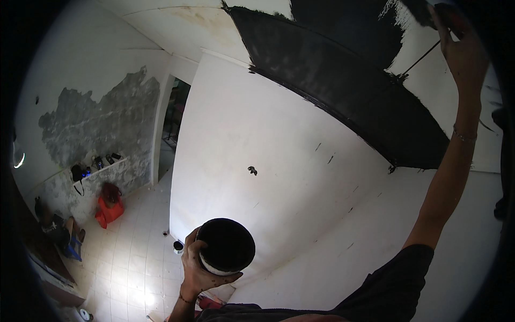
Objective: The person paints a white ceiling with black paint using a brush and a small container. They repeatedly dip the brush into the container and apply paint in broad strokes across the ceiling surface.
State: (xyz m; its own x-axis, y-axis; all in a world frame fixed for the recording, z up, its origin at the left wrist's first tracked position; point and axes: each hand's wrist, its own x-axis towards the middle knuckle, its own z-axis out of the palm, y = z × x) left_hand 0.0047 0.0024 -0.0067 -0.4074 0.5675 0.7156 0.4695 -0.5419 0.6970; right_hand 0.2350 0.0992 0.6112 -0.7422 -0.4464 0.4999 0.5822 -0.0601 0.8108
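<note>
My left hand is wrapped around a round tub of black paint, its open top facing up and the paint dark inside. High at the upper right, my right hand is raised to the ceiling with its fingers closed on a paintbrush. The brush's dark bristles touch or nearly touch the ceiling, and its handle is mostly hidden by the hand. Black paint covers a broad part of the ceiling, with ragged edges against the unpainted white. A thin black line runs from the painted part towards my right hand.
A white wall with black splatters stands below the painted ceiling. On the tiled floor sit a red bag and a small paint-filled container. Several small items lie on a wall ledge. A doorway stands at left.
</note>
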